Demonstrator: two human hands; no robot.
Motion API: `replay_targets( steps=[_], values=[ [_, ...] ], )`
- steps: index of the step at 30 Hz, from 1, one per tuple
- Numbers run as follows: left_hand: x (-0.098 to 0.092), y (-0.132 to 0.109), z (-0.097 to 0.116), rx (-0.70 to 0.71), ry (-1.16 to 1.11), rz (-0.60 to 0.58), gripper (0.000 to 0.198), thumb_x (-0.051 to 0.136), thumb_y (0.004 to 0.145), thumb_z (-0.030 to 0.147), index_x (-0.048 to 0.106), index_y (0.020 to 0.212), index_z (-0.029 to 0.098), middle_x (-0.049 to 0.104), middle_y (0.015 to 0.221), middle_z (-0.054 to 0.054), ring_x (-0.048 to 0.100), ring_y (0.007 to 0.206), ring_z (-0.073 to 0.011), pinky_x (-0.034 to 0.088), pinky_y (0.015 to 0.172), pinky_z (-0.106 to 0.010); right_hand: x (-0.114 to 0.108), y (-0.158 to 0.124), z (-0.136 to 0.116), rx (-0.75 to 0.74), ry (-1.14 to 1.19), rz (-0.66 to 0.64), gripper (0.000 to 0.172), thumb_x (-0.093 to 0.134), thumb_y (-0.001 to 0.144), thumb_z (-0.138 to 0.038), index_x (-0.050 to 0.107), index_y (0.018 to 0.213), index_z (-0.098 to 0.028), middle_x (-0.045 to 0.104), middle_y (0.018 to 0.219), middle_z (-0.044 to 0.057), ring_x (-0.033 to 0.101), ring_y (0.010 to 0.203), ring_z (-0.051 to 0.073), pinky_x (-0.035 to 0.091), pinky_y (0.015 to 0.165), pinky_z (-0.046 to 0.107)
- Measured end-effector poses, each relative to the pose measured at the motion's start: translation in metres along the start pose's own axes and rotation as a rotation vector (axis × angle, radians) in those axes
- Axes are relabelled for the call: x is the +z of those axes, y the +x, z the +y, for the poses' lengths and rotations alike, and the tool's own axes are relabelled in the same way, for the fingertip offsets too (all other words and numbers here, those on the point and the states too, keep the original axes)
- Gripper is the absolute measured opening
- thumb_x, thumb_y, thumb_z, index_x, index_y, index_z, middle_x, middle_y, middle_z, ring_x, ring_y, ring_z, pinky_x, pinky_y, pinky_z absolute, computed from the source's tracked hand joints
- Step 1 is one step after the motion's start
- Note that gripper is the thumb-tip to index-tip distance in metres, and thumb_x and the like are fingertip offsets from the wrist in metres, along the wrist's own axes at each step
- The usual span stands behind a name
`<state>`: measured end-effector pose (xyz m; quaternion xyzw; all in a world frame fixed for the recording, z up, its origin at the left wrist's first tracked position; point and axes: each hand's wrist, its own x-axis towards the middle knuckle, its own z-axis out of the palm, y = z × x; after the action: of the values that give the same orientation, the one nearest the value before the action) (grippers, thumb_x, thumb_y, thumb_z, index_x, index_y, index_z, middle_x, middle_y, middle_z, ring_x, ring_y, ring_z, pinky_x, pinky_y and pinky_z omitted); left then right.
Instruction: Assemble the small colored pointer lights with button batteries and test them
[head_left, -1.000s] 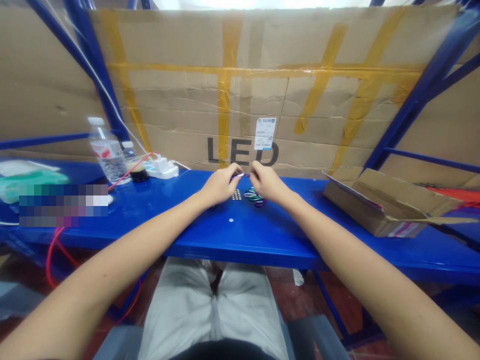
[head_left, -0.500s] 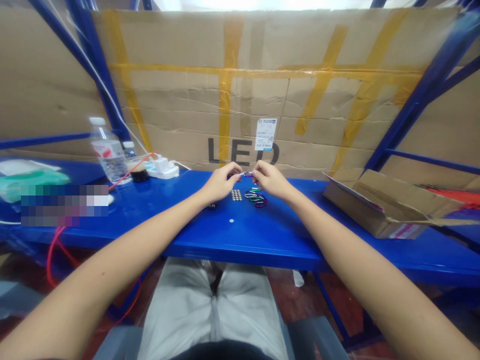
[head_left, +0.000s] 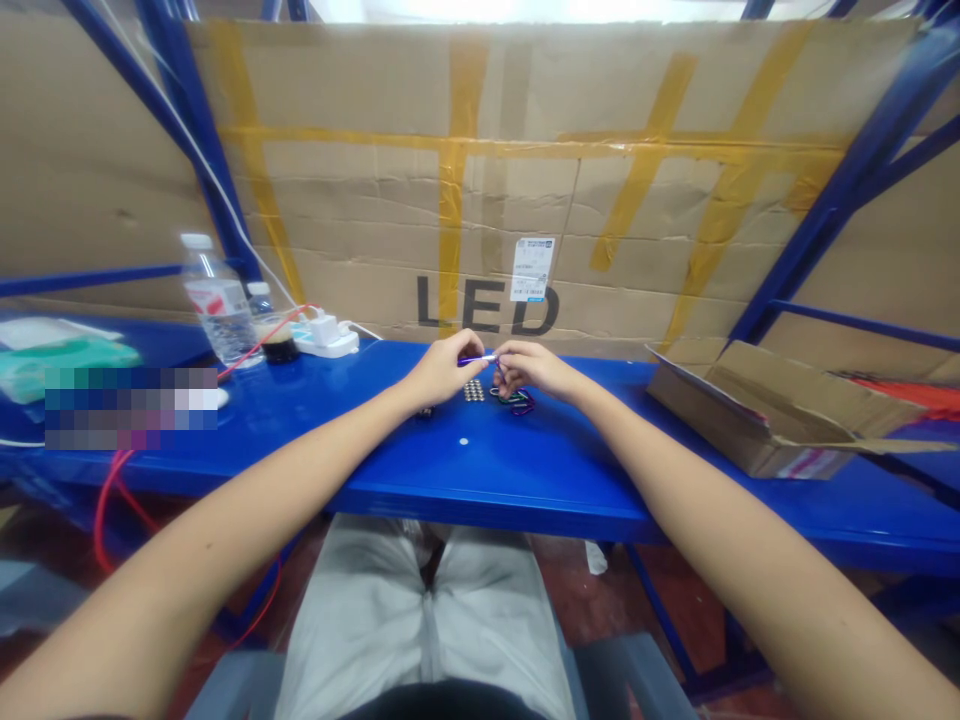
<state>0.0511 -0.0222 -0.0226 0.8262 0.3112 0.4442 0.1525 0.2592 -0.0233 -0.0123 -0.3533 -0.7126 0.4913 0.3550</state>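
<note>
My left hand (head_left: 444, 368) pinches a purple carabiner (head_left: 472, 361) between thumb and fingers, a little above the blue table. At the carabiner's silver right end, the fingers of my right hand (head_left: 534, 368) are closed. A purple bit also shows beneath those fingers, too small to make out. Just below the right hand lie several coloured carabiners (head_left: 517, 402), green and purple among them, partly covered by it. Small shiny round metal pieces (head_left: 474, 391) sit in neat rows on the table between the hands. Something dark beneath my left wrist is mostly hidden.
An open cardboard box (head_left: 750, 420) stands on the right of the blue table (head_left: 480, 475). At the left are a water bottle (head_left: 217, 310), a smaller bottle of dark liquid (head_left: 276, 335) and a white power strip (head_left: 330, 340). Behind rises a large taped cardboard sheet (head_left: 360, 220).
My right hand has turned and lowered slightly, its fingers now reaching down over the carabiner pile. The held carabiner shows more of its purple and silver length between my hands.
</note>
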Motion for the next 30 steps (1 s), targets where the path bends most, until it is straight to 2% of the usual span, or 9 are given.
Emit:
replay_targets(
  steps=[7,10,14,16,20,23,30],
  values=[
    [0.0,0.001,-0.001,0.011,-0.035,-0.057,0.02,0.065,0.087,0.037,0.058,0.088,0.018,0.063,0.084,-0.002,0.058,0.081,-0.0174,0.045,0.078,-0.032,0.003,-0.001,0.001,-0.019,-0.041,-0.097,0.018,0.065,0.088,-0.033,0.058,0.089,-0.016,0.07,0.075,0.005,0.071,0.071,0.018,0.056,0.07,0.031],
    [0.001,0.003,-0.007,-0.026,-0.082,-0.075,0.024,0.069,0.083,0.037,0.055,0.088,0.018,0.061,0.084,-0.002,0.056,0.081,-0.0175,0.045,0.078,-0.033,0.003,-0.003,0.001,-0.06,-0.139,-0.123,0.025,0.068,0.087,-0.04,0.059,0.087,-0.016,0.069,0.072,0.003,0.068,0.069,0.016,0.054,0.068,0.029],
    [0.0,0.003,-0.011,-0.072,-0.223,-0.167,0.034,0.077,0.072,0.026,0.053,0.096,0.018,0.062,0.094,-0.003,0.06,0.088,-0.0181,0.047,0.083,-0.035,0.003,-0.004,-0.001,-0.053,-0.224,-0.114,0.022,0.066,0.088,-0.034,0.057,0.078,-0.016,0.063,0.065,0.0,0.064,0.061,0.014,0.048,0.06,0.025],
    [-0.002,0.003,-0.012,-0.102,-0.238,-0.185,0.035,0.076,0.07,0.023,0.054,0.097,0.018,0.063,0.095,-0.004,0.061,0.087,-0.0177,0.048,0.082,-0.035,0.003,-0.004,-0.002,-0.034,-0.211,-0.1,0.02,0.064,0.087,-0.029,0.056,0.075,-0.016,0.062,0.064,0.0,0.064,0.059,0.014,0.046,0.058,0.024],
    [-0.008,0.004,-0.01,-0.104,-0.109,-0.157,0.019,0.07,0.076,0.025,0.062,0.091,0.016,0.064,0.085,-0.003,0.058,0.077,-0.0165,0.046,0.075,-0.033,0.0,-0.004,-0.003,0.009,-0.161,-0.073,0.014,0.061,0.087,-0.025,0.059,0.075,-0.016,0.061,0.061,0.0,0.063,0.055,0.013,0.044,0.054,0.024],
    [-0.012,0.006,-0.007,-0.056,-0.058,-0.118,0.012,0.068,0.079,0.025,0.066,0.088,0.017,0.066,0.081,-0.002,0.058,0.077,-0.0166,0.045,0.075,-0.033,-0.001,-0.003,0.0,0.034,-0.11,-0.087,0.013,0.062,0.085,-0.025,0.062,0.076,-0.015,0.062,0.062,0.001,0.064,0.056,0.014,0.047,0.057,0.025],
    [-0.009,0.005,0.004,0.038,-0.049,-0.053,0.018,0.072,0.077,0.022,0.068,0.094,0.018,0.072,0.095,-0.005,0.063,0.091,-0.019,0.044,0.083,-0.035,0.003,0.004,0.015,0.007,0.098,-0.167,0.017,0.067,0.08,-0.031,0.067,0.079,-0.014,0.07,0.073,0.007,0.069,0.07,0.019,0.055,0.074,0.034]
  ],
)
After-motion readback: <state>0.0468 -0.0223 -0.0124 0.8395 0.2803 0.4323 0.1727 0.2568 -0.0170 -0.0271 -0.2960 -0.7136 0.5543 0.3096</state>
